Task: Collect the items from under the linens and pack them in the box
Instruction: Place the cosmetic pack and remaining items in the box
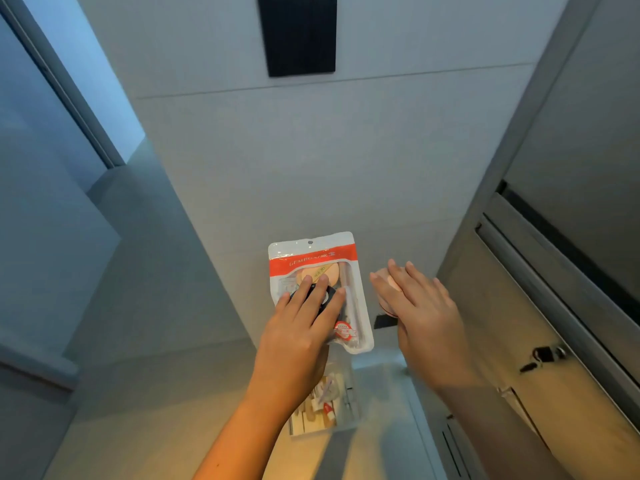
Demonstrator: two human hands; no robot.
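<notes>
Nearest the camera, 2 bare forearms reach forward over a pale bench [384,407] lit with a warm glow. Between them a clear plastic box [351,403] stands on the bench, with small white and red-marked sachets lying loose inside it; the left wrist covers its near left corner.

Just past the box, the left hand [294,337] holds a flat packet [311,258] with a red band across its top and a hang hole above that. 4 fingers [323,282] lie spread and only slightly bent across the packet's clear front, while the thumb is hidden behind it. Through the plastic show a beige sponge, a dark round piece and a pale stick. The packet's lower end overlaps the far edge of the box, and it is tilted a little to the left.

Just beside it, apart from the packet, the right hand [422,313] is seen from the back, its fingers nearly straight and close together. It holds a pink round pad [389,284], which peeks out between thumb and forefinger and again below the palm; how the pad is clasped is hidden.

To the right, a bunch of keys [543,355] hangs from a cabinet door. Beyond the hands rises a pale tiled wall [311,168], with a black rectangular panel [298,32] at the top.
</notes>
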